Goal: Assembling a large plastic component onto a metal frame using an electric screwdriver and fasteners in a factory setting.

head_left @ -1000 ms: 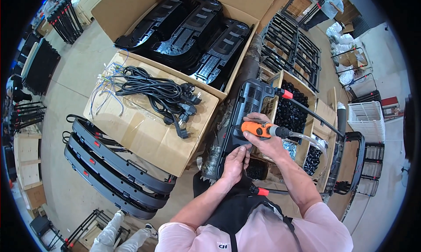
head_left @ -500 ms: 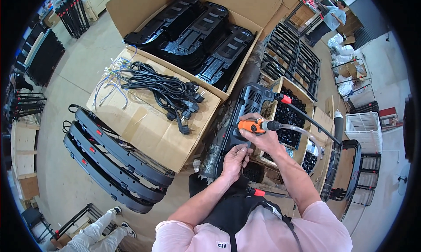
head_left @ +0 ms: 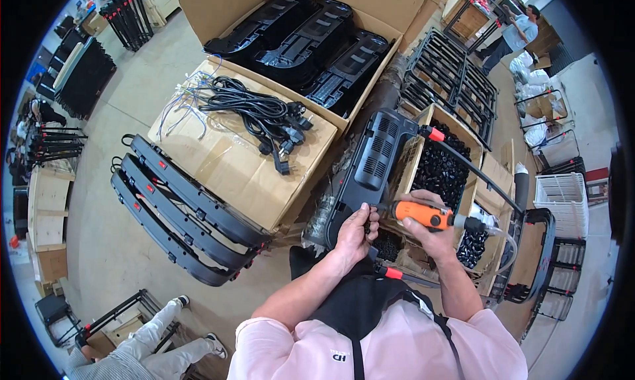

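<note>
The right hand [head_left: 433, 231] grips an orange driver [head_left: 423, 214], its long axis level, tip pointing left toward the left hand [head_left: 354, 234]. That hand pinches the near edge of the black panel [head_left: 370, 168], which runs away from the person, beside a box of black parts [head_left: 440, 171].

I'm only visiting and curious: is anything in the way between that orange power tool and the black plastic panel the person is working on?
Nothing visible. The right hand holds the orange power tool with its tip at the black panel, beside the left hand whose fingers pinch the panel's edge. The contact spot itself is too small to make out.
</note>
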`<move>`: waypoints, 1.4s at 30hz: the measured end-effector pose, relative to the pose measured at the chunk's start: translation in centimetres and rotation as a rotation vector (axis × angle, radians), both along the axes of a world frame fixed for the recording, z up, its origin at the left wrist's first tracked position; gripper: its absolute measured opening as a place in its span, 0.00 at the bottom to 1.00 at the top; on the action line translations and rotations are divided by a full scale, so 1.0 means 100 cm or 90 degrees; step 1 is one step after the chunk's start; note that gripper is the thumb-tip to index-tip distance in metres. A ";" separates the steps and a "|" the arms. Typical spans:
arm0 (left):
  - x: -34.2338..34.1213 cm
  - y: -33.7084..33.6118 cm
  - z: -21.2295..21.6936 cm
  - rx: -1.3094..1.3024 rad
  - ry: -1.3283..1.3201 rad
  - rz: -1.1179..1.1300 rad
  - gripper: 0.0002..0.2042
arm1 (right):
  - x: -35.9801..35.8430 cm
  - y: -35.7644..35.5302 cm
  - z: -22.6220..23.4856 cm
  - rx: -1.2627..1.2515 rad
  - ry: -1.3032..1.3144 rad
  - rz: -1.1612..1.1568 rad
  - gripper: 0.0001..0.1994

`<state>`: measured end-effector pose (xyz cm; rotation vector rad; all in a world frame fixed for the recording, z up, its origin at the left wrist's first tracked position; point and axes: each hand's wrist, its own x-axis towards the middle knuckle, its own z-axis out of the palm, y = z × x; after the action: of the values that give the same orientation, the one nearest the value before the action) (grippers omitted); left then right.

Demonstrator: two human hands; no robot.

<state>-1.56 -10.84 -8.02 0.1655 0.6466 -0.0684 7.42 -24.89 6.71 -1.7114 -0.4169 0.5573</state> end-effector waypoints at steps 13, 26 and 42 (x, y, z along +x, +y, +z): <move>-0.055 -0.071 0.013 -0.087 0.010 -0.004 0.12 | -0.052 -0.109 -0.022 0.087 -0.016 0.022 0.28; -0.108 -0.112 0.036 0.045 0.144 -0.036 0.14 | -0.084 -0.131 -0.021 0.036 -0.045 0.098 0.27; -0.083 -0.006 0.018 0.714 -0.069 -0.297 0.16 | -0.117 -0.105 -0.029 -0.028 -0.035 0.030 0.26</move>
<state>-9.84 -11.49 -6.27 1.3925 0.4649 -0.1391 -4.32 -35.41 3.82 -1.7658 -0.4884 0.5581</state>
